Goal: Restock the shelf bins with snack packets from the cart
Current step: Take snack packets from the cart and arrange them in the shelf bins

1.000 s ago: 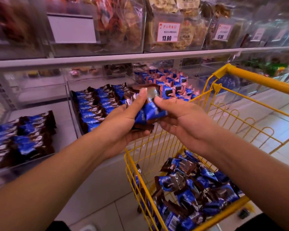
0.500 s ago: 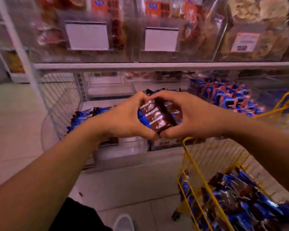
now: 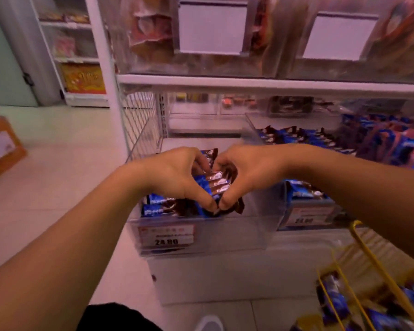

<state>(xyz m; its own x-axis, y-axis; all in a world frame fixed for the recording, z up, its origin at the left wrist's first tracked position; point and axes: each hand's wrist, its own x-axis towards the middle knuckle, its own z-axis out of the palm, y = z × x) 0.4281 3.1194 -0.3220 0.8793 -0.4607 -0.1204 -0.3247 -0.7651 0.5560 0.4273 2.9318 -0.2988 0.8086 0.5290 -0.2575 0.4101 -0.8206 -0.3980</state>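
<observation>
- My left hand (image 3: 177, 177) and right hand (image 3: 246, 173) meet at the middle of the frame, thumbs nearly touching at the bottom and fingers curled in at the top.
- Between them I grasp a small stack of packets (image 3: 216, 183), blue and brown wrappers, each hand wrapped round one side of it.
- The stack sits just above a clear bin (image 3: 201, 237) in the lower middle of the frame; I cannot tell whether the lowest wrapper touches what lies inside.
- That bin already holds a few matching blue packets along its left side (image 3: 158, 206), just below my left hand.
- A price tag (image 3: 166, 235) reading 24.80 is fixed to the bin's front wall.
- To the right, a second bin (image 3: 306, 216) holds more of the same snack and carries its own blurred tag.
- Further back at the right edge, rows of blue and pink wrappers (image 3: 380, 139) fill the shelf.
- The yellow cart (image 3: 359, 237) shows in the lower right corner with blue packets heaped inside.
- Two blank white cards (image 3: 212, 27) hang on the clear bins of the upper shelf, across the top of the frame.
- A cardboard box (image 3: 3, 146) stands on the floor at the left edge.
- My shoe tip (image 3: 209, 323) shows at the bottom middle.
</observation>
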